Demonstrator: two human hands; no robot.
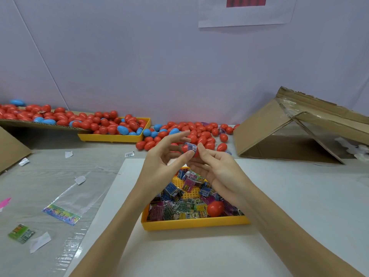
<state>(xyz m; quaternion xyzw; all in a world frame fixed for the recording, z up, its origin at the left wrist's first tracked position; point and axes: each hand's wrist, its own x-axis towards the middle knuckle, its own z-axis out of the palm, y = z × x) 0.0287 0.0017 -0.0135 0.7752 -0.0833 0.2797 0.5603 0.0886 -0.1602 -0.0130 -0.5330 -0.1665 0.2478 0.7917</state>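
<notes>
Both my hands are raised above a yellow tray point(191, 223) full of small printed packets point(173, 208). Between them is a red egg half point(186, 149) with a small folded purple packet point(191, 147) pushed into it. My left hand point(165, 162) pinches the egg half and packet with thumb and fingers, its other fingers spread. My right hand point(215, 168) pinches the same piece from the right side with thumb and forefinger. A closed red egg point(215, 208) lies in the tray among the packets.
A heap of red and blue eggs point(191, 134) lies at the back, with more in a second yellow tray point(113, 137) and on cardboard point(40, 122) at the left. A tipped cardboard box point(289, 134) stands at the right. Plastic bags and scraps lie left point(61, 213).
</notes>
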